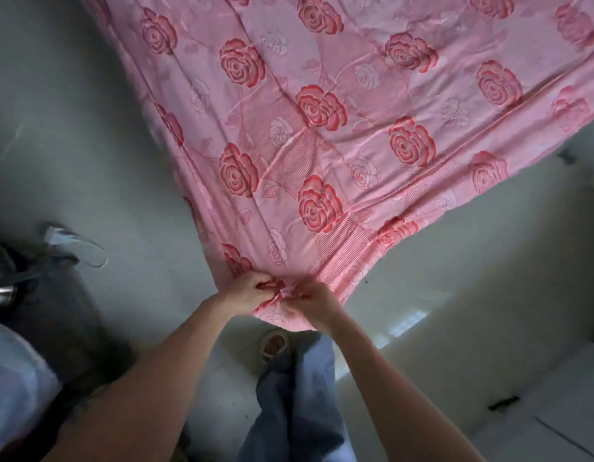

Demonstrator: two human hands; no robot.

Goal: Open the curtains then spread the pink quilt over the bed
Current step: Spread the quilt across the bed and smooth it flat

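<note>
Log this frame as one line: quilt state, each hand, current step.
pink quilt: spread out ahead, lightly creased | left hand: grips near corner | right hand: grips same corner | step: spreading quilt

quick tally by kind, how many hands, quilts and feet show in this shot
hands: 2 (left hand and right hand, both pinching the quilt's near corner)
pink quilt: 1
sandalled foot: 1
total: 4
</note>
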